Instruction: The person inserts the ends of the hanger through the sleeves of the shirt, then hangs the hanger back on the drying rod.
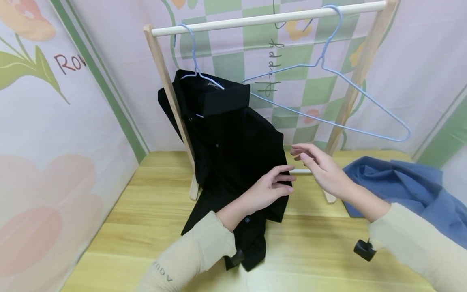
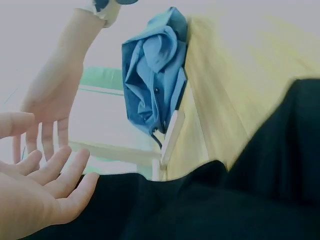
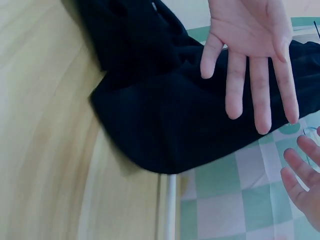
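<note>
Here, a black shirt (image 1: 233,142) hangs at the left end of a wooden rack's white rail (image 1: 248,22), borne by a blue left hanger (image 1: 197,71) whose hook loops over the bar and whose wire shoulders run inside the raised collar. The left hand (image 1: 266,192) hovers at the shirt's right edge with fingers stretched out and grasping nothing; whether it brushes the cloth cannot be told. Just to its right, the right hand (image 1: 326,168) floats with fingers loosely bent and nothing in its grip, a pairing that suggests the hanger, rather than the person, carries the garment's weight. The shirt drapes unevenly, its right shoulder sloping low, apparently because the cloth does not sit squarely across the wire. Part of it lies behind the rack's left post (image 1: 166,77) and the rest in front, while its lower end spills onto the wooden worktop (image 1: 138,239), seemingly because the rail is too low for its full length. A second blue hanger (image 1: 322,61) dangles bare toward the right end, its hook alone holding it on the rail and its left tip reaching the black collar in the head view. Beyond the right post (image 1: 359,73), a crumpled blue garment (image 1: 401,178) rests on the worktop at far right, clear of both hands.
</note>
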